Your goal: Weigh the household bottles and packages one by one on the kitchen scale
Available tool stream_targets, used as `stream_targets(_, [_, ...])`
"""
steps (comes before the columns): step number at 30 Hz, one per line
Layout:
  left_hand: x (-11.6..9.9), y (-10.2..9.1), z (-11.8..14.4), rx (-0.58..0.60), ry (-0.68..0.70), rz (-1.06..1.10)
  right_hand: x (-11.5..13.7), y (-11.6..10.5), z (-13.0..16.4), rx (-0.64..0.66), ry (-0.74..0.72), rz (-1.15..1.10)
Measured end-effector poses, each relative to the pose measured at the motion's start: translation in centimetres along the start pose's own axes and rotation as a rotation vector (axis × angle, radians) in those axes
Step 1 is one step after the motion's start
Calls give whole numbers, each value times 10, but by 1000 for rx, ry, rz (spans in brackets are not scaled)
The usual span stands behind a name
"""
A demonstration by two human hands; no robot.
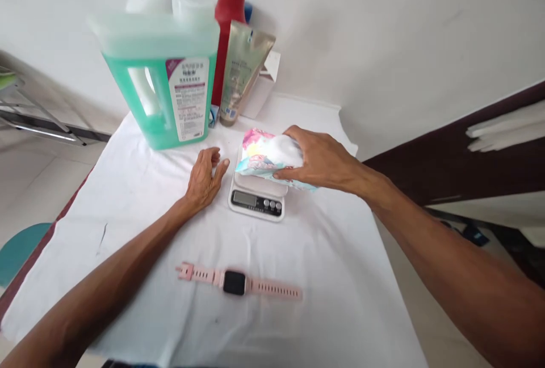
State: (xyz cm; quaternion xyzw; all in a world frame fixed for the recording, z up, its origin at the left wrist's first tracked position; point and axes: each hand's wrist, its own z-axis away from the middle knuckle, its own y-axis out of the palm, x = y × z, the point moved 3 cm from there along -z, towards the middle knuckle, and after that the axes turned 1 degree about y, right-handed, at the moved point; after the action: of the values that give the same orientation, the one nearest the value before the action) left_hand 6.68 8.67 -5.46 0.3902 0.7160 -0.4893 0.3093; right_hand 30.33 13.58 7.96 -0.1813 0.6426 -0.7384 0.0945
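Pink-strapped watch (pixel 234 283) lies near; right hand (pixel 321 158) grips a multicolored packet (pixel 264 155) over the scale (pixel 256 200); left hand (pixel 204 179), half-open and empty, sits to its left.

Brightly printed, pillow-shaped packet (pixel 267 154): glossy film, plastic in appearance. White digital scale (pixel 259 186): smooth plastic; black control panel (pixel 257 203) glossy. Pale pink strapped watch (pixel 251 284): matt, rubber-like band; square black screen (pixel 234 283) glossy. Large green translucent jug (pixel 163 95): smooth plastic. Flattened gold-coloured tube (pixel 244 70): satin sheen. White tablecloth (pixel 340 288): matt cloth, wrinkled.
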Motion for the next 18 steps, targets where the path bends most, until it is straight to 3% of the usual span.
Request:
stream_targets(3, [4, 0, -2, 5, 31, 14, 16, 14, 1, 27, 7, 48])
stream_targets(6, [8, 1, -3, -21, 59, 41, 29, 13, 13, 10, 8, 46])
stream_targets(10, [10, 1, -3, -57, 73, 71, 64, 9, 70, -250, -135, 8])
stream_targets(11, [10, 0, -3, -62, 77, 78, 76, 16, 89, -246, -216, -54])
stream_targets(13, [9, -1, -2, -67, 85, 87, 98, 43, 126, -71, -368, -179])
stream_targets(15, [7, -2, 0, -70, 93, 84, 110, 75, 154, 90, -330, -164])
stream_targets(18, [-4, -7, 2, -68, 116, 75, 118, 108, 174, 93, -254, -196])
